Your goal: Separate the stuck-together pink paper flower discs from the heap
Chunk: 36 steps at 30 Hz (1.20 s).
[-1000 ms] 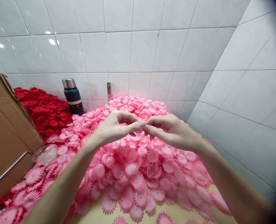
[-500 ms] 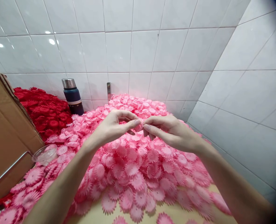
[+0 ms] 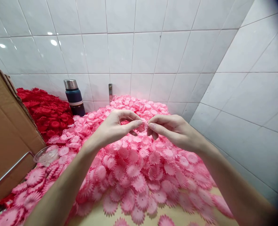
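White tiles [image 3: 120, 51] cover the back and right-hand side, above a pale tabletop [image 3: 94, 216] that shows at the near edge. Over the middle, the left hand [image 3: 117, 127] and right hand [image 3: 174, 128] face each other, near but apart, each with its thumb brought close to its forefinger. Something pink shows in the gap between them (perhaps a held piece, perhaps only the heap beyond), so I cannot tell whether either is clamped on anything. The pose suggests a step of fine fingertip work; the next move would seem to call for a light pinch, since the notched edges look easily bent. Below and behind the hands, pink discs [image 3: 133, 171] lie heaped up toward the tiles, with a few loose ones on the tabletop. Farther left, a clear tub [image 3: 47, 155] rests beside cardboard [image 3: 9, 119] and a thin rod [image 3: 10, 172]. Toward the back stands a blue bottle [image 3: 75, 100], next to red discs [image 3: 49, 113]; a metal strip [image 3: 110, 92] stands upright against the tiles.
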Available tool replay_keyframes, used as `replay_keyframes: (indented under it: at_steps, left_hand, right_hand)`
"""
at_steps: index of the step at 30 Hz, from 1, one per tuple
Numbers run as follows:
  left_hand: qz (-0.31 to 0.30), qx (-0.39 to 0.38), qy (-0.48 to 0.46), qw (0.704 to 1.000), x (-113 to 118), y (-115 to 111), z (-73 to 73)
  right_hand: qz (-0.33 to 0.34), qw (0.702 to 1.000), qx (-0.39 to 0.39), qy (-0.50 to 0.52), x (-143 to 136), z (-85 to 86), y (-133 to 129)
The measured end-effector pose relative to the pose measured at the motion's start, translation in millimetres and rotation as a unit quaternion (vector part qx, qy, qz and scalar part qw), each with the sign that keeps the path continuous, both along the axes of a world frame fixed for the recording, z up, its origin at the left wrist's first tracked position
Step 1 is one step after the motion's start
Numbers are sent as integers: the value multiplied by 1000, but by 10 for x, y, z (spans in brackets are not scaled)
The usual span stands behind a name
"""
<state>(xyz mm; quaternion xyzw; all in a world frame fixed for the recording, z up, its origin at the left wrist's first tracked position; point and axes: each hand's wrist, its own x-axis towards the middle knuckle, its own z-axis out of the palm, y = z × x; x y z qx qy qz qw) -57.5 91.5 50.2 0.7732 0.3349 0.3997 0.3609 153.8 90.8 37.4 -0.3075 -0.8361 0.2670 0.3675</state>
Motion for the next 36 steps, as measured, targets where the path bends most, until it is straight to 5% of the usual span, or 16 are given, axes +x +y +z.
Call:
replay_keyframes:
  at_steps: [8,15,36]
  left_hand:
    - [-31,36,21,999,11,13,-16]
    - [-30,-8,-16,999,-22,54,-26]
    - [147,140,29,979,9,-76,54]
  right_hand:
    - [2,1000,6,9,-18,-54,24]
    - [32,998,-41,41,16,-26,10]
    - [-59,989,27,132,7,-66,98]
